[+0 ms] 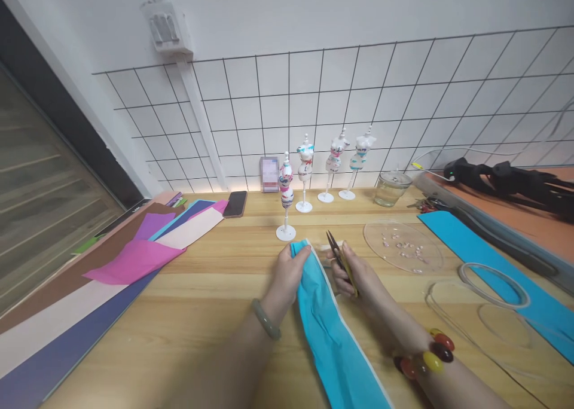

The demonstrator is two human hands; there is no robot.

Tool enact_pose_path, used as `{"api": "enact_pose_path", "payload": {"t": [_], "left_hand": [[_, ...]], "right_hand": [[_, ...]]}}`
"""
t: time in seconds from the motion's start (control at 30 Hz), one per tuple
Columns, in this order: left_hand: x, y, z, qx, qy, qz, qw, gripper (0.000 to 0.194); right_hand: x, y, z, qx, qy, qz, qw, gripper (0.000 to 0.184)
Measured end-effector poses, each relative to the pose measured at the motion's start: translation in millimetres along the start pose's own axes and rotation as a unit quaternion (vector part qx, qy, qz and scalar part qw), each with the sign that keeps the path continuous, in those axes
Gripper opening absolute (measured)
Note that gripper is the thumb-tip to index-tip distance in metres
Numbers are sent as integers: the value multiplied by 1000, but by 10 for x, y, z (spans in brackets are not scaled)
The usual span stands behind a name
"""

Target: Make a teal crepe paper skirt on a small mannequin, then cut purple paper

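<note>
My left hand (286,275) pinches the top end of a long strip of turquoise fabric (320,313), which hangs down toward the front of the table. A pale cord or edging runs along the strip's right side. In my right hand (359,271) is a pair of thread snips (341,259), its dark pointed blades aimed up and left, close to the fabric's top end but apart from it. Just beyond the fabric stands a small white dress form (286,197) with coloured wrapping on its body.
Several more mini dress forms (305,170) stand behind. A phone (235,204) and coloured sheets (134,262) lie left. To the right are a clear round tray (372,241) with small beads, a glass jar (391,191), a blue strip (461,247) and coiled cord (493,301).
</note>
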State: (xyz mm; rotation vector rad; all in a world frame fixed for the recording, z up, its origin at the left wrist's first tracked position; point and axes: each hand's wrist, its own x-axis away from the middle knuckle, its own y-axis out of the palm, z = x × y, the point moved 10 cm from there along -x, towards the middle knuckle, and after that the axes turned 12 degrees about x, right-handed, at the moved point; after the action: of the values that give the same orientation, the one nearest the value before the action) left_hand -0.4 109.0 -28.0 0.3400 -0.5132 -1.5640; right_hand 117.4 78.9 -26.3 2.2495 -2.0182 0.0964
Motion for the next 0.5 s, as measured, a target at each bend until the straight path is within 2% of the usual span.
{"api": "enact_pose_path", "payload": {"t": [0.13, 0.27, 0.33, 0.43, 0.5], "left_hand": [[-40, -16, 23, 32, -11, 2, 999, 29], [-13, 32, 57, 55, -12, -19, 998, 31], [37, 141, 31, 64, -33, -67, 995, 35], [161, 348, -100, 45, -101, -162, 981, 40], [214, 388, -176, 23, -133, -182, 974, 39]], "right_hand": [[44, 158, -8, 48, -4, -69, 996, 30], [45, 147, 18, 57, 2, -54, 997, 29], [26, 87, 7, 44, -4, -36, 998, 31], [-14, -24, -8, 38, -11, -12, 999, 38], [-47, -98, -11, 38, -15, 3, 999, 40]]}}
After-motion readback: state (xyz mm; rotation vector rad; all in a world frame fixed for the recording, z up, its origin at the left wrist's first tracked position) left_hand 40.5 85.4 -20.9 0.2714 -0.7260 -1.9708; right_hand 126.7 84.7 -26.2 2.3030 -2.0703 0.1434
